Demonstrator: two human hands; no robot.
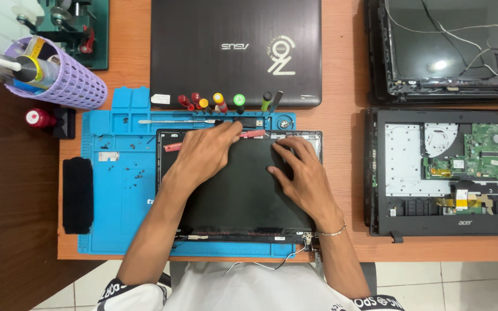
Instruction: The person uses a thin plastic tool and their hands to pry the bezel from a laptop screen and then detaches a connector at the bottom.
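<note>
Both hands' grip (206, 151) (300, 173) flat on screen panel (237, 196)

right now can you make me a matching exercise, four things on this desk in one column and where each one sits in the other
Things:
1. left hand
2. lilac mesh holder
3. closed dark laptop
4. opened laptop base

Places:
A. far right of the desk, circuit board exposed
B. lying tipped at the far left corner
C. on the upper edge of the dark screen panel
D. behind the blue mat, lid shut

Pairs: 1-C, 2-B, 3-D, 4-A
</note>
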